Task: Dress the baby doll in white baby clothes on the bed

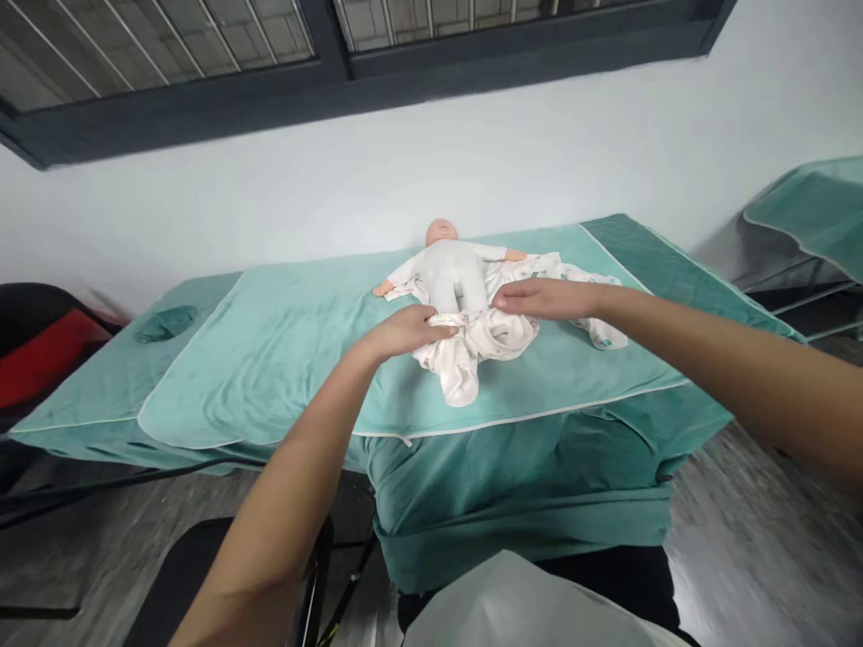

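A baby doll [450,270] in a white suit lies on its back on a teal towel [283,359], head toward the wall. A white patterned baby garment [499,334] is spread under and around its legs. My left hand [404,330] pinches the garment's bunched cloth at the doll's lower left side. My right hand [539,297] rests on the garment at the doll's right hip, fingers curled onto the cloth.
The towel covers a teal-draped table [526,485] against a white wall. A dark teal bundle [165,323] lies at the table's left end. A black chair [202,557] stands below left, a red and black seat [40,350] at far left, another teal-covered table [809,211] at right.
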`<state>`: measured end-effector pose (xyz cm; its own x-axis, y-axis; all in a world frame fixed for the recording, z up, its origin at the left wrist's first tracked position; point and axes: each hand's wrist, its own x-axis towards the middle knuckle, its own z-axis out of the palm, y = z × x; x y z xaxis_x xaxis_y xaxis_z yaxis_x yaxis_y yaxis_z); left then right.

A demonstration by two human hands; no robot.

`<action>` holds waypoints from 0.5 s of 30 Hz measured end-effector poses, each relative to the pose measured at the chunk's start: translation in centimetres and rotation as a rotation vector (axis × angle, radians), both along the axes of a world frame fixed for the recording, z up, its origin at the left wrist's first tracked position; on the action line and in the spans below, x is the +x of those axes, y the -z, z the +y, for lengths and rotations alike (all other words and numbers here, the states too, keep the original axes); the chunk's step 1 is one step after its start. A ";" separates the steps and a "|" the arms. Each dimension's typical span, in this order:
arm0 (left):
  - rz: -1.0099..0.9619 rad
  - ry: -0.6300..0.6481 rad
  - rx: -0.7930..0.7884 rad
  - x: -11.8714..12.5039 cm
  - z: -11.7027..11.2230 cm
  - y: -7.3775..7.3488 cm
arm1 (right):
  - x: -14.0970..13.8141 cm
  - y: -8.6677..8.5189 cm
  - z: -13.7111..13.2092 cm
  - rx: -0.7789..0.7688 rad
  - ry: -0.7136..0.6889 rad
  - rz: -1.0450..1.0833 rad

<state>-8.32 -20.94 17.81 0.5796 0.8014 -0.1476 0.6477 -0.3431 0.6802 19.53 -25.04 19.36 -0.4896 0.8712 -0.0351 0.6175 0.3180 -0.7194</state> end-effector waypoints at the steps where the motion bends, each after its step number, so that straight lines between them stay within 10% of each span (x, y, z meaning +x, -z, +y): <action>1: 0.071 0.037 0.080 0.0 -0.2 -1.6 | -0.2 -1.2 0.0 0.043 -0.006 -0.048; 8: 0.086 0.047 0.304 -1.2 1.4 -9.5 | -1.8 -7.1 1.2 0.236 -0.102 -0.202; 15: -0.042 -0.009 0.426 -2.2 0.6 -14.3 | -2.6 -11.2 4.1 0.535 0.268 0.159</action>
<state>-10.56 -20.31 32.10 0.5707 0.7907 0.2215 0.6267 -0.5937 0.5047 16.94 -20.94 30.57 -0.2147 0.8412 0.4963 0.6243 0.5090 -0.5926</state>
